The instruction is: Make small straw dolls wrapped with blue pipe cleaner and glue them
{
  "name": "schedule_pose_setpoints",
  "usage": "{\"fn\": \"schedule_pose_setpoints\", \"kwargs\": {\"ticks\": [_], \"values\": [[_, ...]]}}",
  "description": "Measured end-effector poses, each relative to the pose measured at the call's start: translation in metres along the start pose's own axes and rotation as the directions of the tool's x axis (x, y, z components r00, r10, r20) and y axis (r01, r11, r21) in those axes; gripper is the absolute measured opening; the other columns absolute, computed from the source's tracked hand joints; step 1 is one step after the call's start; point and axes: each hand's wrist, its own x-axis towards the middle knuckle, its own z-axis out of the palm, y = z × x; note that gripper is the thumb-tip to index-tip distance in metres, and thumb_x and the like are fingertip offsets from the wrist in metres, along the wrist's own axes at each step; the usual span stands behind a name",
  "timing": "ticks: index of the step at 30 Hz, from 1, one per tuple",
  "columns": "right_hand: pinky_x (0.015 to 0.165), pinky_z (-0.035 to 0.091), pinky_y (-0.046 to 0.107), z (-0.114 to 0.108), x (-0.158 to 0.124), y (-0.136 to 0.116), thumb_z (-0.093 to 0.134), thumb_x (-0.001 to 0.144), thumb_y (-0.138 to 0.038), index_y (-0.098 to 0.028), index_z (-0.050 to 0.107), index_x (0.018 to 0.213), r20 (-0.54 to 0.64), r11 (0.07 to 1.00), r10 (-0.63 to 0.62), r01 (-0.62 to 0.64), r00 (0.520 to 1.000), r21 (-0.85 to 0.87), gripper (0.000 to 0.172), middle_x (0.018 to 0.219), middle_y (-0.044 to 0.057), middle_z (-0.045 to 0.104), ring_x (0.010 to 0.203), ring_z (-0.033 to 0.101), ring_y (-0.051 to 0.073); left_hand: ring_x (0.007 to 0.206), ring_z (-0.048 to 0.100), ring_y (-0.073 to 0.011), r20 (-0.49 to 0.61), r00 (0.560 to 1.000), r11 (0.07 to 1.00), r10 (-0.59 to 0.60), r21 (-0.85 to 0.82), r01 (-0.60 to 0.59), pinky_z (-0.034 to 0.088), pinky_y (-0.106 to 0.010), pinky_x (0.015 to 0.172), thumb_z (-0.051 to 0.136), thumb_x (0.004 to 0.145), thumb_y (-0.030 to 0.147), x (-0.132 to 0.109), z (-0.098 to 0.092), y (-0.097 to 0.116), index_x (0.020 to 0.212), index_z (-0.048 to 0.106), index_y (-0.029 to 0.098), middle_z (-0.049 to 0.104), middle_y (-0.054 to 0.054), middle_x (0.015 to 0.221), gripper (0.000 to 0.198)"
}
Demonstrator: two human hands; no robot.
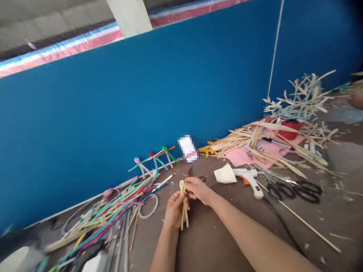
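My left hand (173, 210) is closed round a small bundle of pale yellow straw strips (184, 211), folded into a loop at the top. Beside it, my right hand (196, 189) pinches something at the loop; a thin dark strand shows near its fingers. Both hands hover over the brown table surface (210, 234), close to the blue wall (141, 105).
A heap of coloured pipe cleaners (113, 211) and a white ring (148, 207) lie to the left. Small pipe-cleaner figures (154, 160) lean on the wall. To the right are a white glue gun (251, 179), black scissors (295, 189), pink felt and dried straw (269, 143).
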Motion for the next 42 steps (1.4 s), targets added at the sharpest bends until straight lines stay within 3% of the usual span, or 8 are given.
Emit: {"fn": "schedule_pose_setpoints", "kwargs": {"ticks": [11, 19, 26, 32, 42], "values": [[0.029, 0.014, 0.016, -0.0023, -0.0041, -0.0080, 0.046, 0.070, -0.025, -0.016, 0.043, 0.059, 0.030, 1.000, -0.011, 0.011, 0.999, -0.013, 0.015, 0.042, -0.007, 0.045, 0.028, 0.028, 0.001, 0.036, 0.044, -0.0036, 0.028, 0.999, 0.999, -0.022, -0.032, 0.022, 0.039, -0.015, 0.036, 0.067, 0.062, 0.031, -0.0064, 0.0051, 0.0095, 0.066, 0.055, 0.011, 0.051, 0.004, 0.049, 0.023], [0.031, 0.017, 0.015, -0.0007, -0.0027, -0.0089, 0.049, 0.066, -0.016, -0.016, 0.048, 0.071, -0.129, 0.993, -0.117, 0.119, 0.985, 0.011, 0.004, 0.045, -0.010, 0.039, 0.030, 0.028, 0.001, 0.040, 0.048, -0.0042, -0.150, 0.986, 0.992, 0.068, -0.097, -0.083, 0.042, -0.016, 0.042, 0.068, 0.060, 0.030, -0.0025, 0.0044, 0.0082, 0.072, 0.057, 0.011, 0.054, 0.004, 0.052, 0.025], [0.031, 0.017, 0.015, 0.0002, -0.0042, -0.0106, 0.051, 0.066, -0.018, -0.014, 0.050, 0.068, -0.076, 0.999, -0.045, 0.044, 0.996, -0.013, 0.004, 0.051, -0.006, 0.050, 0.030, 0.030, 0.001, 0.039, 0.047, -0.0045, -0.076, 0.996, 0.998, 0.052, -0.041, -0.055, 0.040, -0.017, 0.041, 0.066, 0.063, 0.031, -0.0043, 0.0066, 0.0077, 0.068, 0.055, 0.012, 0.052, 0.004, 0.051, 0.023], [0.029, 0.014, 0.016, -0.0027, -0.0032, -0.0090, 0.051, 0.070, -0.030, -0.014, 0.049, 0.060, -0.053, 0.997, -0.049, 0.045, 0.997, -0.070, 0.019, 0.047, -0.006, 0.048, 0.028, 0.027, 0.000, 0.040, 0.048, -0.0049, -0.091, 0.994, 0.998, 0.061, 0.027, -0.058, 0.038, -0.016, 0.041, 0.066, 0.062, 0.032, -0.0040, 0.0068, 0.0070, 0.069, 0.056, 0.012, 0.053, 0.004, 0.052, 0.024], [0.029, 0.014, 0.016, -0.0039, -0.0045, -0.0100, 0.057, 0.067, -0.038, -0.014, 0.049, 0.058, -0.046, 0.998, -0.045, 0.043, 0.998, -0.040, 0.027, 0.041, -0.007, 0.045, 0.027, 0.026, 0.001, 0.040, 0.048, -0.0047, -0.049, 0.998, 0.999, 0.042, 0.035, -0.041, 0.039, -0.016, 0.042, 0.065, 0.064, 0.032, -0.0039, 0.0043, 0.0042, 0.067, 0.057, 0.012, 0.053, 0.004, 0.051, 0.021]]}}
